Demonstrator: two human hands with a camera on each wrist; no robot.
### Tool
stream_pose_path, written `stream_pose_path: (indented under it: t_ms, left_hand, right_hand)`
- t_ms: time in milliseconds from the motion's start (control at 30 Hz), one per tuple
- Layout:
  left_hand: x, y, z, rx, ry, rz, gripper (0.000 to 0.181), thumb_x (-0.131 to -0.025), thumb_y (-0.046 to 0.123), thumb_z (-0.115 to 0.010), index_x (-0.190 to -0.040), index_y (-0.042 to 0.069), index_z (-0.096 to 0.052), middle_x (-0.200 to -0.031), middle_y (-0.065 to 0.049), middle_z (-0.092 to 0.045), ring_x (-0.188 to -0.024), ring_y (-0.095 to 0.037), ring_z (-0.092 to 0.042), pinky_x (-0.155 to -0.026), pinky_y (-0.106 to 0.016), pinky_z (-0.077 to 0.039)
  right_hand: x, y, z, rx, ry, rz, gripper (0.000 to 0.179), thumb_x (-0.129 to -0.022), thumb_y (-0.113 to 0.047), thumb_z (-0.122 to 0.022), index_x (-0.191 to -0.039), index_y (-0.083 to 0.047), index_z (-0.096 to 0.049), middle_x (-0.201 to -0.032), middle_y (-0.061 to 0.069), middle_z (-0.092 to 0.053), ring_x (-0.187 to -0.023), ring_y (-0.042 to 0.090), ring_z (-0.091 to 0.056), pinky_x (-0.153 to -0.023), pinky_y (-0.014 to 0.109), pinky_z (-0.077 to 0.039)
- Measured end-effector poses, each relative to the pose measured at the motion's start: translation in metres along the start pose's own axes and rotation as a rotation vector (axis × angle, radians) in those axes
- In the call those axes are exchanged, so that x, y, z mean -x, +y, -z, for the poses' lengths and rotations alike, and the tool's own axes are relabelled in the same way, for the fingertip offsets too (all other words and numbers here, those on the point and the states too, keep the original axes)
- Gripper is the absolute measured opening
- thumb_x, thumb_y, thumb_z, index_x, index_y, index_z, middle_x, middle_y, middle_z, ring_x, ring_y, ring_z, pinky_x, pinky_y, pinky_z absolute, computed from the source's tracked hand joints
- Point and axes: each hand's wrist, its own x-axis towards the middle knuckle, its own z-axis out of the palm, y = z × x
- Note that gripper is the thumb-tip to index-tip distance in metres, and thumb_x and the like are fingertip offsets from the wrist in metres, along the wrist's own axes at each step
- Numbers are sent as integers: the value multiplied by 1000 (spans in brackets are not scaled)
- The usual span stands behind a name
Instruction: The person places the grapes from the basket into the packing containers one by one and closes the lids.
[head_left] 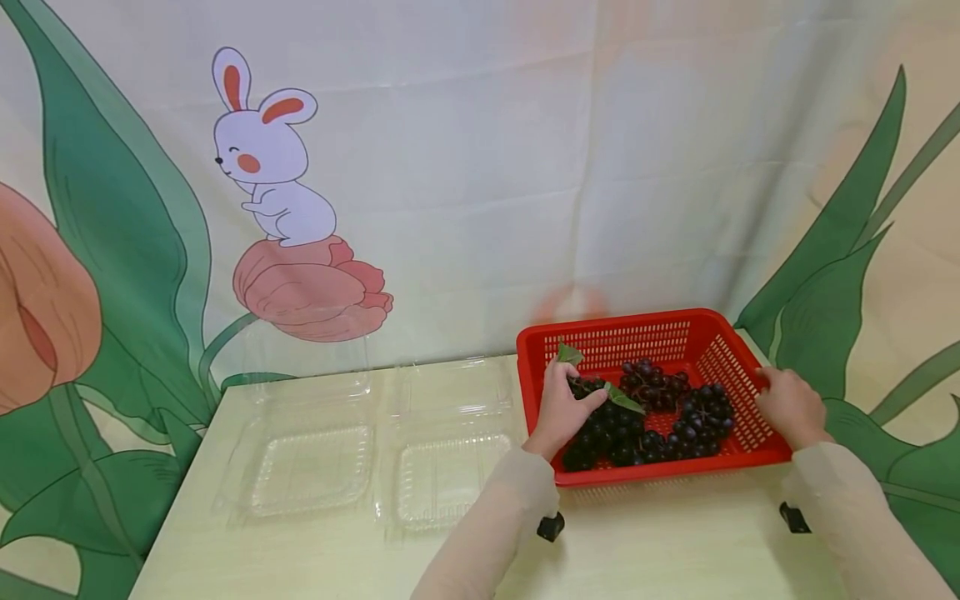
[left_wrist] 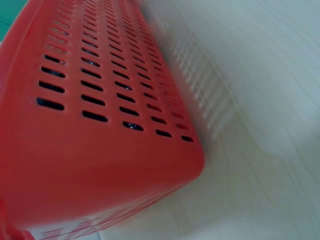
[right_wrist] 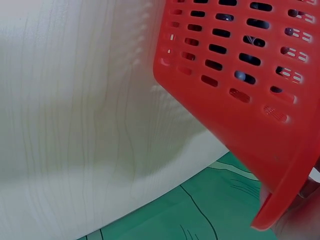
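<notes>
A red slotted plastic basket (head_left: 630, 477) stands on the table with several bunches of dark grapes inside. My left hand (head_left: 561, 408) reaches in over its left side. Thumb and fingers are around the top of a green-leafed bunch of grapes (head_left: 603, 433), partly covering it. Another bunch (head_left: 701, 421) lies at the right of the basket, with more grapes behind. My right hand (head_left: 791, 407) grips the basket's right rim. In the right wrist view, fingers (right_wrist: 300, 212) show behind that rim. The left wrist view has only the basket wall (left_wrist: 100, 155) and table, without the hand.
Two clear plastic clamshell boxes with raised lids stand left of the basket, one at far left (head_left: 311, 471) and one beside it (head_left: 450, 483). A printed fabric backdrop (head_left: 465, 208) hangs along the table's back edge. Pale wood-grain table (head_left: 637, 550) extends in front.
</notes>
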Motion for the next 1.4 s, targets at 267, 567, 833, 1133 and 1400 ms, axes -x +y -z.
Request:
stream_pose_path:
  t_ms: [267, 567, 833, 1133, 1400]
  left_hand:
    - [-2, -1, -2, -96, -45, 36, 68, -76, 28, -69, -131, 17, -31, -148, -8, -10, -133, -27, -20, -99, -46, -33]
    - [0, -2, -3, -222, -95, 88, 67, -71, 33, -73, -127, 22, -39, -149, -9, 0, -129, -34, -30, -93, -46, -40]
    - [-2, -3, -5, -274, -87, 69, 52, -71, 16, -73, -116, 19, -48, -149, -10, -2, -130, -40, -22, -92, -45, -41]
    - [-2, -5, -6, -297, -73, 39, 41, -69, 22, -75, -101, 20, -51, -148, -12, -8, -127, -44, -25, -94, -49, -37]
    - [-1, -3, -6, -323, -76, 12, 38, -68, 26, -76, -90, 18, -46, -146, -10, -18, -126, -36, -28, -93, -46, -39]
  right_hand:
    - [-1, 1, 0, 6, 1, -6, 45, -82, -5, -43, -125, 6, -42, -111, 32, -46, -84, 39, -47, -56, 41, -38]
    - [0, 0, -1, 9, 8, -1, 44, -81, -5, -43, -124, 6, -42, -109, 31, -46, -83, 38, -47, -55, 40, -39]
    - [0, 2, -1, 13, 26, 18, 44, -80, -4, -42, -123, 6, -44, -108, 31, -48, -82, 38, -49, -52, 37, -38]
    - [-1, 3, -1, 8, 20, 15, 44, -80, -4, -42, -123, 6, -43, -109, 31, -48, -83, 38, -48, -53, 39, -39]
    - [-1, 4, -2, 12, 22, 17, 44, -80, -4, -42, -123, 6, -44, -108, 31, -48, -84, 39, -49, -54, 40, -39]
